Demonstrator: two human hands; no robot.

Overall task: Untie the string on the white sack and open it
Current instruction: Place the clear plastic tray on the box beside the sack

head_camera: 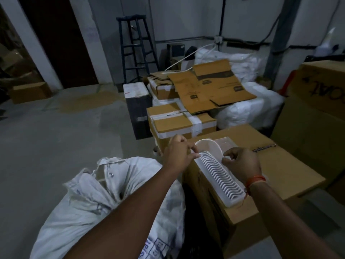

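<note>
The white woven sack (pixel 89 206) lies on the floor at lower left, its gathered mouth (pixel 104 167) bunched and crumpled; I cannot make out a string on it. A white ribbed plastic tray (pixel 220 180) rests on a cardboard box (pixel 280 172) to the right of the sack. My left hand (pixel 179 152) pinches the tray's near-left corner with its fingertips. My right hand (pixel 240 161) grips the tray's right edge. Behind the tray sits a white oval dish (pixel 207 146). Both hands are away from the sack.
Taped cardboard boxes (pixel 179 120) and flattened cartons (pixel 211 86) are stacked ahead, with white plastic-wrapped bundles (pixel 250 109) behind. A dark blue stool (pixel 136 47) stands by the far wall. A large carton (pixel 317 113) is at right. Bare concrete floor (pixel 61 135) spreads to the left.
</note>
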